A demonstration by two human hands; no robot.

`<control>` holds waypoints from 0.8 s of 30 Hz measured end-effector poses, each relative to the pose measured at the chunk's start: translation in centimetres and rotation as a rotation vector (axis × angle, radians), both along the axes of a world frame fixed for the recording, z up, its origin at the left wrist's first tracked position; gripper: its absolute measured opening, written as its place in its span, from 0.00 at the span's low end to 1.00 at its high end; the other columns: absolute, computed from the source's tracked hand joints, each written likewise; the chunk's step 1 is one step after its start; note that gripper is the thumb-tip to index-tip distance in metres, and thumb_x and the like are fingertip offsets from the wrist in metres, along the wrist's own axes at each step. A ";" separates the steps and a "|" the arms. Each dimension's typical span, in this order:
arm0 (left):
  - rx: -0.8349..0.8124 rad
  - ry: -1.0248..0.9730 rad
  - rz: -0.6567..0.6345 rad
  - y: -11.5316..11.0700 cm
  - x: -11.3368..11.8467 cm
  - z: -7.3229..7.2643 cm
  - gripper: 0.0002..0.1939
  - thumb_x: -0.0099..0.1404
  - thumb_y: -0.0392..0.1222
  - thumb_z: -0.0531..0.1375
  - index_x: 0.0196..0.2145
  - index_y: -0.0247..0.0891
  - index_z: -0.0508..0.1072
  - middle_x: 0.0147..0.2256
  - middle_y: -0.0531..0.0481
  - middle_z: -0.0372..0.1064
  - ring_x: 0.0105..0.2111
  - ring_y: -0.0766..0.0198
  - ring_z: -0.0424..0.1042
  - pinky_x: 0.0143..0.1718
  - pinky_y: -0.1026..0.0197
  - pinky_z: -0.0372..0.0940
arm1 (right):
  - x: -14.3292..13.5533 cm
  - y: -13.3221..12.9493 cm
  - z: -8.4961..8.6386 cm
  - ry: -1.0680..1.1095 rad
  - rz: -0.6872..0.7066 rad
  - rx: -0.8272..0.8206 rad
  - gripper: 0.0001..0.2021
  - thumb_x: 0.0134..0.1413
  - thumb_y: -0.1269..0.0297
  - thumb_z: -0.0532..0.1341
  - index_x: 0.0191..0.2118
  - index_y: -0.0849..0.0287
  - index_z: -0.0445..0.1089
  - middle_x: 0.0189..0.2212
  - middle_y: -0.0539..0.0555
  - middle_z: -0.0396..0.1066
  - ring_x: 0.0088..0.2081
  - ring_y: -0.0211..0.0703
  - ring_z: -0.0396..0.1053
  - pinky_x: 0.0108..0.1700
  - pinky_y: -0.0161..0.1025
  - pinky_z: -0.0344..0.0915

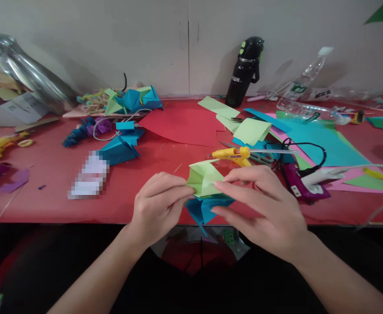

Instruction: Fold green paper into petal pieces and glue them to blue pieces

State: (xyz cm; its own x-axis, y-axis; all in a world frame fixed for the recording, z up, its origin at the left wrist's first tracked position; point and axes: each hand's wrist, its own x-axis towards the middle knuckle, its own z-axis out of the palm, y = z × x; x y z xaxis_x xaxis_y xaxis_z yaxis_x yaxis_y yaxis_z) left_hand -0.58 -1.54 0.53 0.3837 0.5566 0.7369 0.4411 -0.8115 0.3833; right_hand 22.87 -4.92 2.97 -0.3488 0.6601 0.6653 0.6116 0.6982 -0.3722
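Note:
A folded paper piece, light green on top (206, 179) and blue below (209, 209), hangs between my hands at the table's front edge. My left hand (160, 207) pinches its left side where the green and blue parts meet. On the right side, the fingertips of my right hand (268, 209) hold the green part, and the thumb is beside the blue part. Just behind the paper lies a yellow glue gun (232, 153) with a clear stick in its back.
On the red table (47, 174) are blue folded shapes (121, 148), a red sheet (181, 124), green pieces (252, 131) and a purple power strip (304, 185). Behind stand a black bottle (243, 74) and a steel flask (37, 76). Clear plastic bottles (309, 111) are at right.

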 end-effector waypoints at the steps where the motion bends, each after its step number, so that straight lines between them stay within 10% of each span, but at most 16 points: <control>1: 0.030 0.033 0.004 0.0 0.0 -0.2 0.11 0.63 0.26 0.64 0.40 0.40 0.77 0.36 0.50 0.76 0.32 0.65 0.73 0.35 0.60 0.67 | -0.2 0.0 0.0 -0.025 0.001 0.011 0.19 0.57 0.63 0.69 0.54 0.49 0.73 0.45 0.58 0.74 0.45 0.51 0.72 0.47 0.51 0.70; 24: 0.069 0.506 0.069 -0.3 -1.1 2.9 0.06 0.69 0.34 0.60 0.38 0.39 0.78 0.35 0.49 0.73 0.33 0.60 0.66 0.34 0.56 0.56 | -0.4 0.9 -0.7 -0.087 0.057 -0.082 0.04 0.61 0.70 0.65 0.41 0.58 0.77 0.40 0.56 0.71 0.41 0.45 0.69 0.45 0.46 0.67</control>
State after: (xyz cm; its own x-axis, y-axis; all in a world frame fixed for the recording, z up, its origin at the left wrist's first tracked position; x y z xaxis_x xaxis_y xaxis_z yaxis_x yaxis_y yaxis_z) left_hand -1.73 -1.84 3.44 0.6661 0.5495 0.5043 0.6107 -0.7900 0.0541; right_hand 22.46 -4.04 2.30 -0.4409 0.6885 0.5758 0.6044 0.7020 -0.3767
